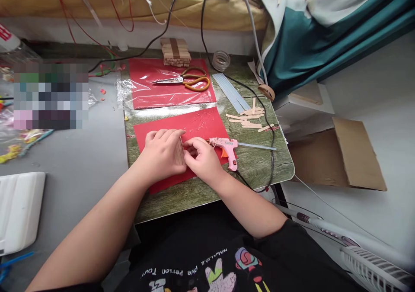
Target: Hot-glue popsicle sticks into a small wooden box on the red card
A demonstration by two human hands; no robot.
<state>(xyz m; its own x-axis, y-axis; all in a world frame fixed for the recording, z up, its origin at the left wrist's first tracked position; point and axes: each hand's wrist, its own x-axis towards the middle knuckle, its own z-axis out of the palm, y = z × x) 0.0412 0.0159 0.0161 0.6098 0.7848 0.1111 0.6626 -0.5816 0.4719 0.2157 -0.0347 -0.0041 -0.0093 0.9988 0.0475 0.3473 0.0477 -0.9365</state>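
My left hand lies flat, fingers stretched out, pressing on a small panel of wooden craft sticks on a red paper sheet. My right hand is beside it, fingers pinched on the panel's right edge. A pink hot glue gun lies on the red sheet just right of my right hand, with a glue stick poking from its back.
On the small green wood-grain table: orange-handled scissors on a second red sheet, a bundle of craft sticks, clear glue sticks, loose craft sticks, a tape roll. Cardboard lies right; black cords cross the table.
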